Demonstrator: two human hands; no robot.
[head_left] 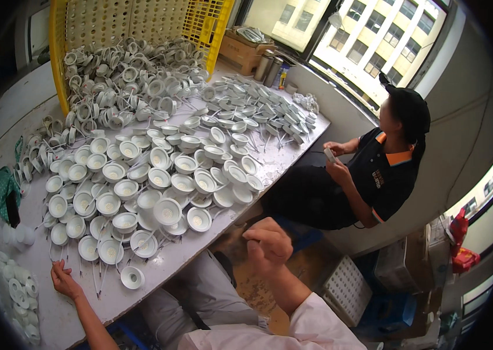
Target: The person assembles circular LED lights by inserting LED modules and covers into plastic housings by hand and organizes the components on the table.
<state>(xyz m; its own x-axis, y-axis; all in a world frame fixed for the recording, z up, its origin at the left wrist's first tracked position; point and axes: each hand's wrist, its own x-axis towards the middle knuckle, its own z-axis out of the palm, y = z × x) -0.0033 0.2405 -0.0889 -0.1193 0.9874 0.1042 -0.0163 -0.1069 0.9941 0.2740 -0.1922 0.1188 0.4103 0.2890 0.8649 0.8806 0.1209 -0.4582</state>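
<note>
White lamp housings (pixel 167 212) are heaped across the counter (pixel 54 318). Dotted discs are already seated in many; none is seen in a person's own hands, so much of the pile appears to be left. The left hand (pixel 66 280) is held partly open beside the wire leads, nothing visibly gripped; the right hand (pixel 270 245) is curled, its contents hidden.
</note>
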